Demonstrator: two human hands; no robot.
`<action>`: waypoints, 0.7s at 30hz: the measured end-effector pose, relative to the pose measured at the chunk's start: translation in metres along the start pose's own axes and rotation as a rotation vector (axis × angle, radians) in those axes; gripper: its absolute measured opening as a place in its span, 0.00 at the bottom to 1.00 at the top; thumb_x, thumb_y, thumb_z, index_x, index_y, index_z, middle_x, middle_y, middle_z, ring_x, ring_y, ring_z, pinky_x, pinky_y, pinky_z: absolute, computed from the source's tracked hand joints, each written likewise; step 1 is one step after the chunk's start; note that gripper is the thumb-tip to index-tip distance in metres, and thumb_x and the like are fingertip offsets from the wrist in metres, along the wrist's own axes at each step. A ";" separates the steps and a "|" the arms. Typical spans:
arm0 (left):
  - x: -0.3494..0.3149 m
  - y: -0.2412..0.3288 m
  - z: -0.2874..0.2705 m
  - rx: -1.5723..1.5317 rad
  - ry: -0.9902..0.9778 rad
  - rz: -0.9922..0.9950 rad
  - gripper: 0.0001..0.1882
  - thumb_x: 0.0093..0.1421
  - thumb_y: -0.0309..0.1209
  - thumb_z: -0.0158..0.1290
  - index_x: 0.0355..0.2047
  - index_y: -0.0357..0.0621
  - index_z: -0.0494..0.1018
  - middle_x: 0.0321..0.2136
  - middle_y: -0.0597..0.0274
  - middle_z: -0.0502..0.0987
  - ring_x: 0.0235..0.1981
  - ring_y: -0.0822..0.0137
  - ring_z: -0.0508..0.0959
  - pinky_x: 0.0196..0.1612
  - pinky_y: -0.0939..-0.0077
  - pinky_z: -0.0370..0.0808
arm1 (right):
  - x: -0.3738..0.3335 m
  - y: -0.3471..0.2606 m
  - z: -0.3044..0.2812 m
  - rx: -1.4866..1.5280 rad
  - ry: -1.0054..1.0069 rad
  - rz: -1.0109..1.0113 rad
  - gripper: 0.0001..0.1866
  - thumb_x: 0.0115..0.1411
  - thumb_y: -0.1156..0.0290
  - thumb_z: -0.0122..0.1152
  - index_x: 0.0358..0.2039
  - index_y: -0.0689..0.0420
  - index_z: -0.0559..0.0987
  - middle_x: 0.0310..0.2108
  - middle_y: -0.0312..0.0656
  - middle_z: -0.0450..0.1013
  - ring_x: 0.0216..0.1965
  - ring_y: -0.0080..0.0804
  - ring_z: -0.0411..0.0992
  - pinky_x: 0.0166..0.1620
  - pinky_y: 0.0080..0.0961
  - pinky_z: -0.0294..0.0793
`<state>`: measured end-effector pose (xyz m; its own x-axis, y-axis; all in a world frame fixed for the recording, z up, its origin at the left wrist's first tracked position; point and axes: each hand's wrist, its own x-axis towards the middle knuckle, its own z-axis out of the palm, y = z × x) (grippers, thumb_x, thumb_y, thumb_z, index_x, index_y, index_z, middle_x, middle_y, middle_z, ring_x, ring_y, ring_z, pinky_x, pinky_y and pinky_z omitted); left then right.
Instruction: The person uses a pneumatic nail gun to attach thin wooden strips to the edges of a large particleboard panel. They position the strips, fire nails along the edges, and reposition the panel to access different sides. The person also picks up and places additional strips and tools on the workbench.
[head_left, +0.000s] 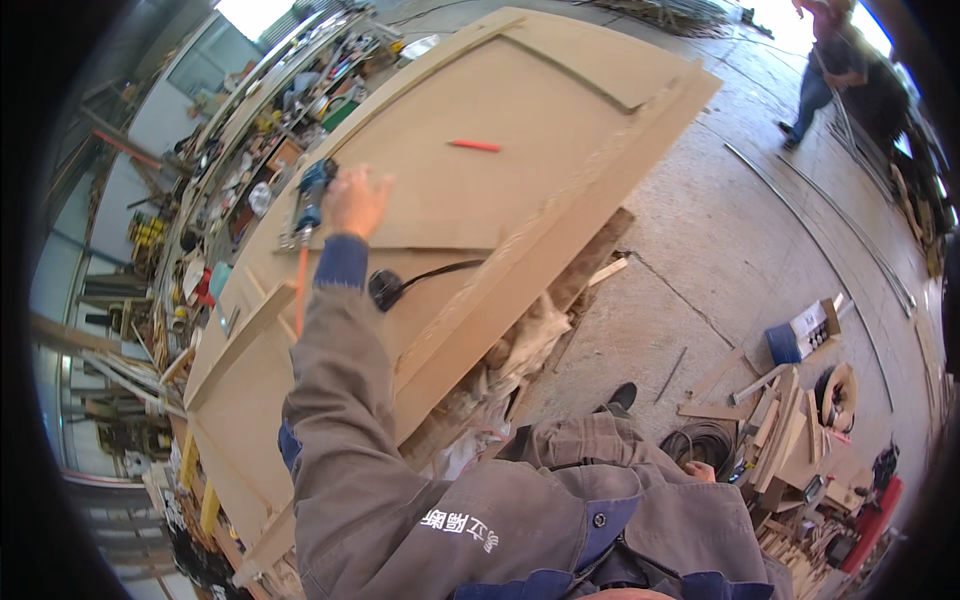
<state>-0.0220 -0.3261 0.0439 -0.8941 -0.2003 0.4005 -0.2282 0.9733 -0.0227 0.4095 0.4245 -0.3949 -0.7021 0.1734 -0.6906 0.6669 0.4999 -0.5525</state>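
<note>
Your left hand (355, 200) reaches, fingers spread, onto the blue power tool (312, 195) lying at the far left edge of the board (520, 100); whether you've closed on it I cannot tell. The tool looks heavy and rigid, so take it round the body, not by the orange hose (299, 290) trailing toward you. Your right hand (702, 470) hangs low by your hip, only partly seen, its grip unclear; a red pencil (475, 145) lies mid-board; a black cable (420, 275) crosses beside your sleeve.
</note>
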 end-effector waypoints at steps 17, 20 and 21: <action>-0.143 0.226 0.028 -0.148 0.088 -0.003 0.21 0.58 0.45 0.62 0.42 0.39 0.77 0.37 0.50 0.80 0.42 0.47 0.77 0.45 0.55 0.74 | 0.097 -0.062 -0.137 0.728 0.044 0.137 0.15 0.65 0.68 0.53 0.46 0.65 0.78 0.31 0.47 0.80 0.25 0.36 0.78 0.27 0.34 0.80; -0.142 0.231 0.022 -0.123 0.092 -0.047 0.21 0.58 0.46 0.63 0.41 0.40 0.77 0.35 0.49 0.80 0.41 0.47 0.77 0.44 0.54 0.74 | 0.103 -0.044 -0.136 0.783 0.049 0.192 0.12 0.65 0.68 0.52 0.43 0.62 0.78 0.30 0.47 0.79 0.23 0.34 0.76 0.27 0.33 0.78; -0.142 0.234 0.022 -0.125 0.085 -0.064 0.22 0.57 0.46 0.63 0.41 0.40 0.77 0.35 0.49 0.80 0.41 0.47 0.77 0.44 0.54 0.74 | 0.104 -0.032 -0.136 0.786 0.043 0.227 0.12 0.65 0.68 0.52 0.42 0.62 0.78 0.30 0.47 0.79 0.22 0.33 0.76 0.26 0.33 0.78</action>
<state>0.0435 -0.0724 -0.0386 -0.8422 -0.2578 0.4736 -0.2295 0.9662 0.1177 0.2806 0.5423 -0.3854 -0.5276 0.2388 -0.8152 0.7627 -0.2893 -0.5784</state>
